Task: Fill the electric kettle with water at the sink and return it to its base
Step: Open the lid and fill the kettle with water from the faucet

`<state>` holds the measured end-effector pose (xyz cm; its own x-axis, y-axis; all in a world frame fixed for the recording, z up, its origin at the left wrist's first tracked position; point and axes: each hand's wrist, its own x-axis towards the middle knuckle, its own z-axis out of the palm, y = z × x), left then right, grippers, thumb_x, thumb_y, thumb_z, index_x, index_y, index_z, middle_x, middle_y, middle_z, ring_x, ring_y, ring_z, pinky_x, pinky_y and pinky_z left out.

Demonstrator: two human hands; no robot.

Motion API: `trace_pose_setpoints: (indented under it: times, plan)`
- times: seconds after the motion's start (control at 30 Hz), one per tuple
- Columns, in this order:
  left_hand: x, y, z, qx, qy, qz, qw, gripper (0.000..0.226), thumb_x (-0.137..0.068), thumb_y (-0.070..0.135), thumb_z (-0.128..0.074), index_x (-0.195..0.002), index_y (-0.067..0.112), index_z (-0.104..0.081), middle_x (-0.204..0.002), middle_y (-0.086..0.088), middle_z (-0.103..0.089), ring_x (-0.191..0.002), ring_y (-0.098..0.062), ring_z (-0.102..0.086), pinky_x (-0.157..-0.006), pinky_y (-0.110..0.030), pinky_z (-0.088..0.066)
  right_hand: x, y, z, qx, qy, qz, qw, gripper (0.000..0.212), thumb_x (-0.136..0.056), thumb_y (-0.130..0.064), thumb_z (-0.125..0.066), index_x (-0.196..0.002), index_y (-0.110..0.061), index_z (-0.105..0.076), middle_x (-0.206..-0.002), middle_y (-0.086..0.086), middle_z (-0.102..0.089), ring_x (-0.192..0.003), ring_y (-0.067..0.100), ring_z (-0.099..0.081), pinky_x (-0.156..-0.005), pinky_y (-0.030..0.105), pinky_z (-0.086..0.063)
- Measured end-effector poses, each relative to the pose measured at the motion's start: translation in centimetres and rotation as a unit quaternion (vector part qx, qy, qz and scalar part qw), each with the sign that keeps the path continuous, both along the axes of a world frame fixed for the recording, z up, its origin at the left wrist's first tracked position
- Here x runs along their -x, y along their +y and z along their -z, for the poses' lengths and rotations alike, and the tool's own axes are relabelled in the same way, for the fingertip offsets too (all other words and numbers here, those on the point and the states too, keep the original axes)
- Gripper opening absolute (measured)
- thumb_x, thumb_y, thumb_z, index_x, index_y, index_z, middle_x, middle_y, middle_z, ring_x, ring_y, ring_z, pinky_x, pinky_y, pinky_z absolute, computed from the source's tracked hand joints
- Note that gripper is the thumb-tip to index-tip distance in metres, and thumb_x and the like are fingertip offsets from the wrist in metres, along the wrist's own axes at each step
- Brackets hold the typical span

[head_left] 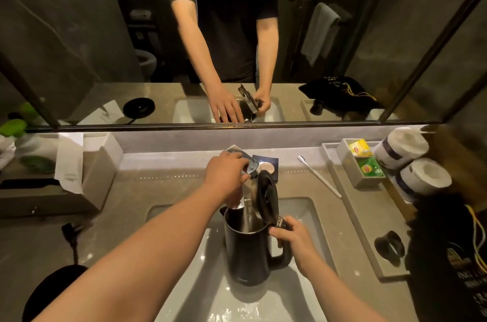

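Observation:
A dark electric kettle (246,250) stands upright in the white sink (297,295) with its lid (266,194) swung open. My right hand (295,242) grips the kettle's handle. My left hand (226,174) rests on the chrome faucet handle (247,161) above the kettle's mouth. A thin stream of water runs from the spout into the kettle. The kettle's round black base (52,292) lies on the counter at the lower left, with its cord and plug (71,232) behind it.
A tissue box (87,176) stands at the left. A soap dish (267,166) sits behind the faucet, a toothbrush (319,176) to its right. A tray (369,237) at the right holds tea boxes (366,163), paper rolls (411,161) and a black bag (448,255). A mirror spans the wall.

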<state>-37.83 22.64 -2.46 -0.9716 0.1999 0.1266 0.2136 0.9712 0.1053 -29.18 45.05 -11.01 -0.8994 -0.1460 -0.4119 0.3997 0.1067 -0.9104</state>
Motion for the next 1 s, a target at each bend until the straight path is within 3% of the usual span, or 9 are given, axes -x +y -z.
trace_pose_setpoints:
  times: [0.2,0.4,0.53,0.73,1.0]
  plan:
    - [0.4,0.1,0.0,0.004,0.025,-0.001,1.0,0.018,-0.085,0.036,-0.059,-0.098,0.026,-0.066,-0.107,0.004,-0.065,-0.094,-0.022,-0.055,-0.058,-0.032,-0.037,0.5,-0.4,0.1,0.008,-0.007,0.002,1.0,0.021,-0.054,-0.032,-0.082,-0.07,-0.023,-0.072,-0.062,-0.004,-0.066,-0.056,0.008,-0.063,-0.06,0.032,-0.047]
    - [0.7,-0.8,-0.4,-0.103,0.018,-0.044,0.994,0.006,-0.081,0.023,-0.061,-0.085,0.027,-0.065,-0.081,0.005,-0.066,-0.072,-0.021,-0.062,-0.052,-0.03,-0.042,1.0,-0.8,-0.2,0.017,-0.004,0.009,1.0,0.018,-0.058,-0.026,-0.08,-0.072,-0.02,-0.071,-0.06,-0.003,-0.063,-0.056,0.012,-0.059,-0.056,0.029,-0.047]
    - [1.1,-1.4,-0.6,-0.129,0.008,-0.032,0.991,0.01,-0.087,0.033,-0.061,-0.093,0.029,-0.067,-0.089,0.006,-0.071,-0.077,-0.021,-0.063,-0.06,-0.034,-0.05,1.2,-1.0,-0.2,0.012,0.003,0.009,1.0,0.024,-0.061,-0.024,-0.08,-0.077,-0.012,-0.067,-0.059,-0.003,-0.062,-0.057,0.011,-0.058,-0.056,0.03,-0.047]
    - [1.1,-2.1,-0.3,-0.168,-0.046,-0.019,0.985,0.021,-0.089,0.03,-0.059,-0.109,0.029,-0.065,-0.108,0.005,-0.069,-0.091,-0.02,-0.061,-0.07,-0.039,-0.053,1.4,-1.4,0.0,0.013,0.004,0.006,1.0,0.022,-0.061,-0.021,-0.08,-0.075,-0.012,-0.066,-0.058,-0.004,-0.062,-0.053,0.008,-0.059,-0.051,0.024,-0.049]
    - [0.7,-2.6,0.3,-0.185,-0.072,-0.01,0.98,0.037,-0.085,0.025,-0.062,-0.12,0.035,-0.056,-0.118,0.007,-0.063,-0.1,-0.017,-0.057,-0.077,-0.038,-0.051,1.4,-1.6,0.7,0.008,0.002,0.011,1.0,0.026,-0.06,-0.023,-0.081,-0.076,-0.01,-0.066,-0.058,-0.003,-0.063,-0.058,0.015,-0.059,-0.056,0.031,-0.048]
